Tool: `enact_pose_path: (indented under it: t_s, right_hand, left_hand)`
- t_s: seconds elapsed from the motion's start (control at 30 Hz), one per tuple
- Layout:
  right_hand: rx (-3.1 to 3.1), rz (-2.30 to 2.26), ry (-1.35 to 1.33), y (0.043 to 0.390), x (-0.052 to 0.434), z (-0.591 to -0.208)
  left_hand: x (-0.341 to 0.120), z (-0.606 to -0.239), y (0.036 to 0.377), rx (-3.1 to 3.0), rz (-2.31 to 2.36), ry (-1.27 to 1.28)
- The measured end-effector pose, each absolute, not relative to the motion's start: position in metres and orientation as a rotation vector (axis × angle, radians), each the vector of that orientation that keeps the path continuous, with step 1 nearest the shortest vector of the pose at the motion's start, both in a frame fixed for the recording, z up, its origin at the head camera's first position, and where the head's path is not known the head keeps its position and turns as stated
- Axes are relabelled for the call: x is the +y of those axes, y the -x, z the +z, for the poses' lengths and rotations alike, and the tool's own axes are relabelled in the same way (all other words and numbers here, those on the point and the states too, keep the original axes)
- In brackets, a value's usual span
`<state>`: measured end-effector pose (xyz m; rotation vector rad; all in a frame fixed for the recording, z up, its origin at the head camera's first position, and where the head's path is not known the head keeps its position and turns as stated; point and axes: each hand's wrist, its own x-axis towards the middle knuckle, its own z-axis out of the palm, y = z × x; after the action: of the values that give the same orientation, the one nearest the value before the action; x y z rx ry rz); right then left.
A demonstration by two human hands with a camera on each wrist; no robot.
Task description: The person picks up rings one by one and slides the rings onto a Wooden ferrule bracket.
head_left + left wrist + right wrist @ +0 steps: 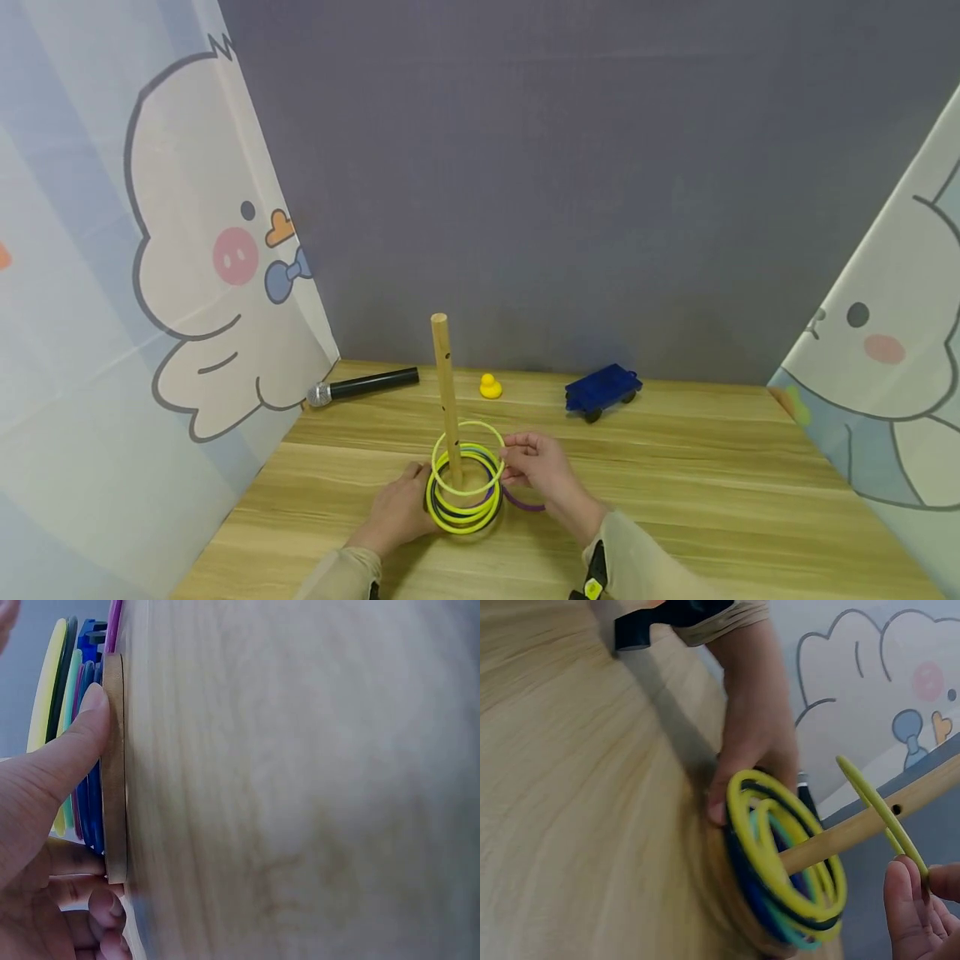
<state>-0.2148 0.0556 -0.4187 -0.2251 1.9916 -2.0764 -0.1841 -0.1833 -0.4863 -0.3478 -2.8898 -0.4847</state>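
A wooden peg (446,392) rises from a round wooden base (114,780). My left hand (402,508) grips the base's edge, thumb on one side and fingers curled on the other. Several rings in yellow, dark blue, teal and purple lie stacked (761,859) round the peg's foot, partly hidden by each other. Between thumb and fingertips, my right hand (551,475) pinches a yellow ring (891,817). This ring encircles the peg above the stack, slightly tilted. A purple ring (527,506) lies on the table just right of the base, partly covered by my right hand.
On the wooden table (712,483), a black microphone (373,383) lies at the back left. A small yellow duck (491,387) sits behind the peg, and a blue toy wagon (602,390) stands at the back right. Cloth walls (562,208) enclose the back and sides.
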Motion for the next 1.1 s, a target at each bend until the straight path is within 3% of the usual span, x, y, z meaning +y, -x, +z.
enact_pose_path:
  t_s: [0.7, 1.1]
  right_hand:
    - [2.027, -2.075, 0.121, 0.219, 0.051, -0.466]
    - [2.230, -2.021, -0.030, 0.231, 0.088, -0.468]
  left_hand:
    - [-0.182, -0.485, 0.184, -2.935, -0.480, 0.318]
    - [-0.183, -0.485, 0.184, -2.916, -0.495, 0.333]
